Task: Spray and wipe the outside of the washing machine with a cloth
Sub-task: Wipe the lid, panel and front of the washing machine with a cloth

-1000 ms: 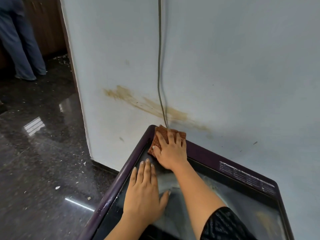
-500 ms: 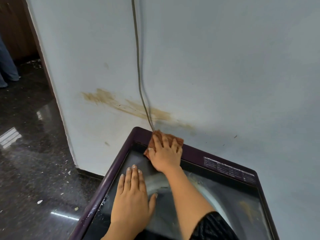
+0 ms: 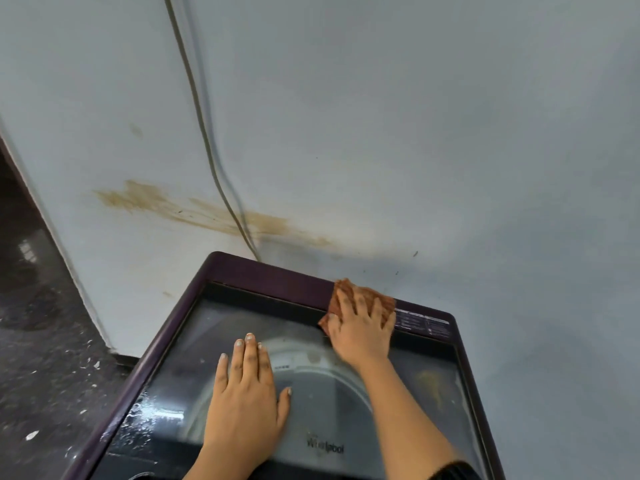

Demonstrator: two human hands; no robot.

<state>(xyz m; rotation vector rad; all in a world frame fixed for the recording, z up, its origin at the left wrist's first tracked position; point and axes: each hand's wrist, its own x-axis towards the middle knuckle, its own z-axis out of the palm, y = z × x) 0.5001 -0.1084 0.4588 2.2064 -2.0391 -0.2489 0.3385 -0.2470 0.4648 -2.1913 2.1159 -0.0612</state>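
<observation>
On the far left is the dark shiny floor (image 3: 45, 341), with little white bits on it. Next comes the pale wall (image 3: 381, 116), which has a long brown stain (image 3: 207, 211) and a thin grey cord (image 3: 204, 133) hanging down behind the washing machine (image 3: 194, 317). The machine stands right up against the wall, so its back edge is hard to reach. The left side of its glass lid (image 3: 311, 403) looks wet with drops, maybe from the spray. The left hand (image 3: 247, 400) lies flat on the lid with the fingers straight and close together. It holds nothing. It is probably there so the person can lean forward and keep steady. A little more to the right, the right hand (image 3: 360, 329) presses flat on a brown cloth (image 3: 349, 294). The fingers are spread over the cloth to pin it down, not curled around it. The cloth sits on the purple back rim of the machine, near the middle and just left of the small printed label (image 3: 424, 323). A flat hand pushes the cloth hard on the rim, so it can rub the dirt off. The right end of the rim, past the label, looks like it is not wiped yet.
</observation>
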